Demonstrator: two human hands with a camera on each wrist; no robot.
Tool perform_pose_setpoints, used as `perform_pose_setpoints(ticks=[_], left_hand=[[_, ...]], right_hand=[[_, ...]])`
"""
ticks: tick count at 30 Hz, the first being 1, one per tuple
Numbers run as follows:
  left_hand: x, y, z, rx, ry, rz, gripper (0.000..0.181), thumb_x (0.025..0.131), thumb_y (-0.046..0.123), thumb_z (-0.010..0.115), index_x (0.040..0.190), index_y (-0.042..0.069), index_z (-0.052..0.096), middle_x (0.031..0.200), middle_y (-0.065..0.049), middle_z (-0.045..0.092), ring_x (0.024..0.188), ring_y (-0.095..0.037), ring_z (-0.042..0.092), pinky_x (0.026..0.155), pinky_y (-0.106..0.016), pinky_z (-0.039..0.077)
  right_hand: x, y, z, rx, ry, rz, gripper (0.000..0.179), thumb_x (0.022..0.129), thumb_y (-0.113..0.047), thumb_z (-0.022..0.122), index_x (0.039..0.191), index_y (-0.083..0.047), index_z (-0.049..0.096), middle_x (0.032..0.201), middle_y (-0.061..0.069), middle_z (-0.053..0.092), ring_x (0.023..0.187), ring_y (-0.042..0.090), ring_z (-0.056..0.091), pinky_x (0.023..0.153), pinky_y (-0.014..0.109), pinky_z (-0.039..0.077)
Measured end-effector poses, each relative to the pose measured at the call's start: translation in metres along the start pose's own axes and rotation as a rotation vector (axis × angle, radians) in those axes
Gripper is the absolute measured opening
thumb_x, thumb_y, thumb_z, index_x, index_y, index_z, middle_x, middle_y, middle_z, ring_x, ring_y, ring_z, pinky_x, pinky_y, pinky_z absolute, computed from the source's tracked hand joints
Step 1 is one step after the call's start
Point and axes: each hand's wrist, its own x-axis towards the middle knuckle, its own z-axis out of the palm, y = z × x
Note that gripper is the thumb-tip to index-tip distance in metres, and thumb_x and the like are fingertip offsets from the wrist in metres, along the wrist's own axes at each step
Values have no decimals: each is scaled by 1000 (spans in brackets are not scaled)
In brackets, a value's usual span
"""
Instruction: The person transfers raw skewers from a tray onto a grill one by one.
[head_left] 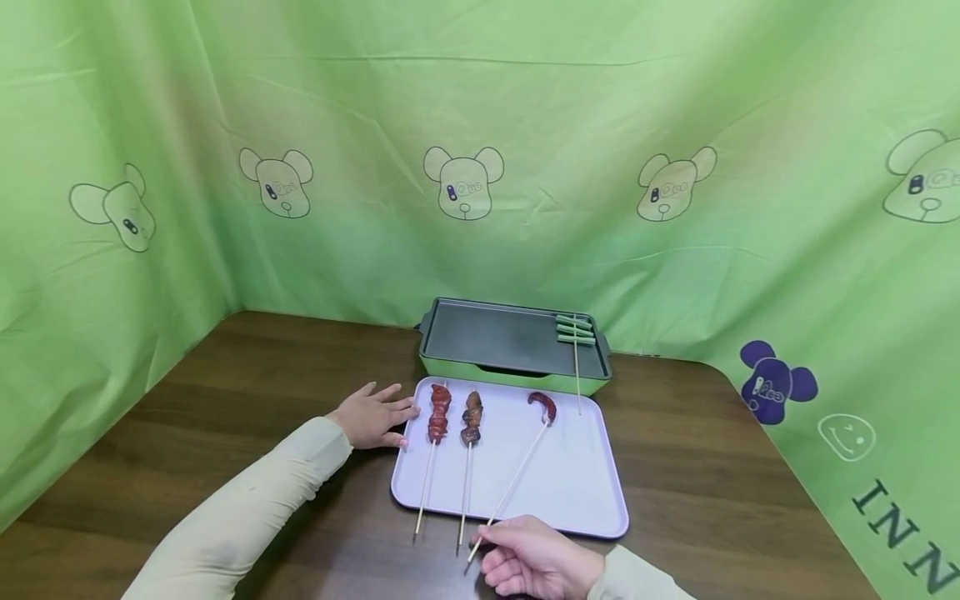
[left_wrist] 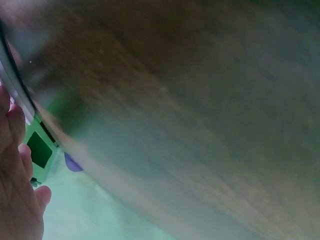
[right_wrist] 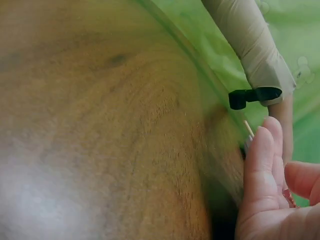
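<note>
Main risk, we think: our R hand (head_left: 536, 554) pinches the thin, straight, pale wooden skewer (head_left: 517, 474) near its bottom end, so the curled dark-red piece (head_left: 550, 406) up top could swing or dip b/c its weight's far from the grip. A sideways slip might also knock the adjacent pale stick w/ lumpy brown chunks (head_left: 471, 418). Piece is over the white, rounded-rectangular tray (head_left: 588, 483), far R part; can't tell if touching. R thumb & index meet, other fingers bent; L hand (head_left: 372, 418) grasps nothing, fingers spread, tips at tray's L rim.
</note>
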Motion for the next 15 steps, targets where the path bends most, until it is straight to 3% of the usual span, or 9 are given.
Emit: perform_pose_setpoints(ticks=[8,15], left_hand=[[-1,1,-1,-6,7,15,61,95,52,46,143,14,47,148,-2,42,141,-32,28,108,-56,26],[-1,0,-2,-11,-9,5,61,95,51,46,143,14,47,149,-3,42,141,-32,27,108,-56,25]], right_hand=[[0,2,5,-93,119,-55,8,94,-8,54,90,-5,60,67,-3,62,57,2,61,53,15,50],[-2,-1,5,-73,192,-119,4,89,0,58,88,-4,59,70,1,66,61,4,65,55,16,51]])
